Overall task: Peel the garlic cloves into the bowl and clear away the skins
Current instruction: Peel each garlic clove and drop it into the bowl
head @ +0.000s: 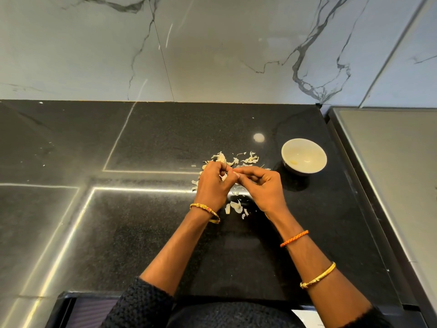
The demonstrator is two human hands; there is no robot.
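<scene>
Garlic clove (223,176): pale, held between both hands above the black surface (146,221), mostly hidden by fingers. Left hand (212,185): fingers curled round the clove, wrist bent inward. Right hand (260,185): thumb and forefinger pinching at the clove's top, remaining fingers curled. Skins (236,159): scattered on the surface beyond and beneath the hands. Bowl (303,156): white, upright, right of the hands, apart from them.

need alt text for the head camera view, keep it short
Two hands, left hand and right hand, pinch a garlic clove above a black countertop, peeling it. Papery skins lie scattered around them, and a white bowl stands to the right holding a peeled clove.
</scene>
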